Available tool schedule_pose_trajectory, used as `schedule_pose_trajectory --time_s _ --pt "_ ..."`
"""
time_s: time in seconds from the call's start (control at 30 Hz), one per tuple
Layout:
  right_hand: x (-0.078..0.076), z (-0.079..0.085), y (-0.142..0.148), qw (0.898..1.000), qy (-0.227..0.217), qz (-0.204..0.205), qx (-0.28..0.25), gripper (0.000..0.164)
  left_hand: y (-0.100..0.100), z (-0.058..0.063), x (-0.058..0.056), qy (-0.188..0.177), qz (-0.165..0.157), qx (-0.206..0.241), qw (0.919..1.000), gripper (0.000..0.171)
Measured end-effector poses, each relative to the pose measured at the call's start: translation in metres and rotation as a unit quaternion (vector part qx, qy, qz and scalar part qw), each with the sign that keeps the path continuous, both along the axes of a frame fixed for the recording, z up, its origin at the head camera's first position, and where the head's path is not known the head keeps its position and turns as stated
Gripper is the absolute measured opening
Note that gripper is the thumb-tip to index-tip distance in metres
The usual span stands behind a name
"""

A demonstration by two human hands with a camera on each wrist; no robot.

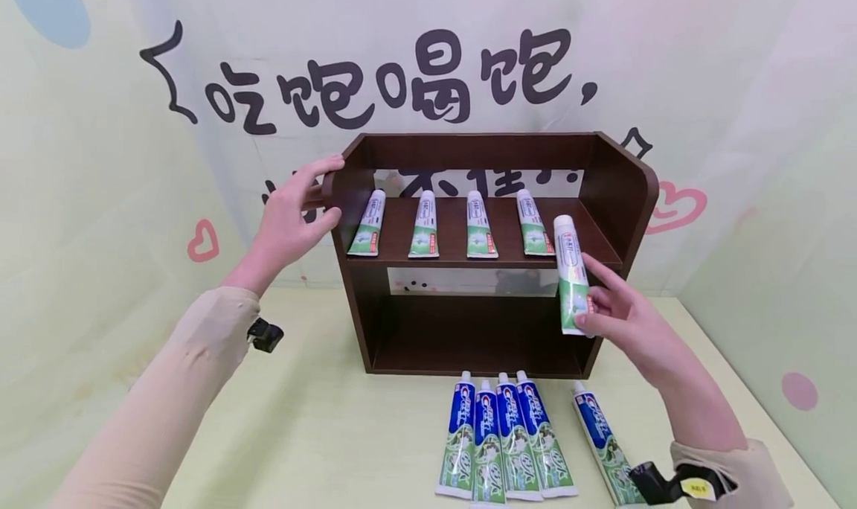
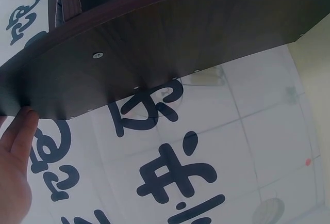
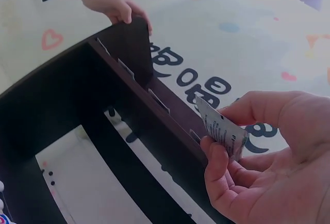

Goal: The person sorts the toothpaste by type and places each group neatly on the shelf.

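My right hand (image 1: 619, 312) pinches a white-and-green toothpaste tube (image 1: 570, 271) near its flat end, cap upward, in front of the right end of a dark brown two-tier shelf (image 1: 462, 263). The right wrist view shows the tube's printed flat end (image 3: 223, 131) between thumb and fingers. My left hand (image 1: 294, 207) grips the upper front corner of the shelf's left side panel (image 2: 170, 33), thumb at the front edge. Several matching toothpaste tubes (image 1: 424, 226) lie in a spaced row on the upper board, caps toward the back.
On the table (image 1: 321, 434) before the shelf, several blue-and-green toothpaste tubes (image 1: 515, 442) lie side by side. Another blue-and-green tube (image 1: 605, 442) lies apart to their right, beneath my right forearm. A wall sheet (image 1: 100, 159) with large black characters hangs behind.
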State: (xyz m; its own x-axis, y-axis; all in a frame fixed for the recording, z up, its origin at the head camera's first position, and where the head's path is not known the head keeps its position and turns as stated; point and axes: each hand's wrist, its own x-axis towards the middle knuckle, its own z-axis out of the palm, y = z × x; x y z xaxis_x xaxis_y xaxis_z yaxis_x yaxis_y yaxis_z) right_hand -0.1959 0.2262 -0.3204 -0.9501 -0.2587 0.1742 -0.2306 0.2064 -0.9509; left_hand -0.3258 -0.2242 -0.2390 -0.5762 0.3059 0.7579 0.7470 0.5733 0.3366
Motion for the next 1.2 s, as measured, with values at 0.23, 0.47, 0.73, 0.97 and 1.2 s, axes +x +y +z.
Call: schedule_pose_trajectory --time_s 0.23,0.47,0.73,0.97,1.2 --pt "-0.008 0.006 0.016 0.999 -0.004 -0.022 0.025 0.08 0.012 0.011 0.021 -0.003 -0.004 0.005 1.0 0.056" --pt "-0.015 0.009 0.023 0.999 -0.012 -0.022 0.02 0.078 0.012 0.01 0.023 0.0 -0.002 0.005 1.0 0.057" --pt "-0.02 0.006 0.031 0.997 -0.022 0.014 -0.066 0.075 0.014 0.012 0.026 -0.006 -0.003 0.008 0.9999 0.055" --pt "-0.019 0.004 0.035 0.999 -0.008 0.017 -0.032 0.082 0.017 0.014 0.028 -0.005 -0.009 0.002 0.9999 0.054" --pt "-0.017 0.005 0.035 0.999 0.013 -0.028 0.039 0.079 0.018 0.016 0.032 -0.008 -0.006 0.004 0.9999 0.054"
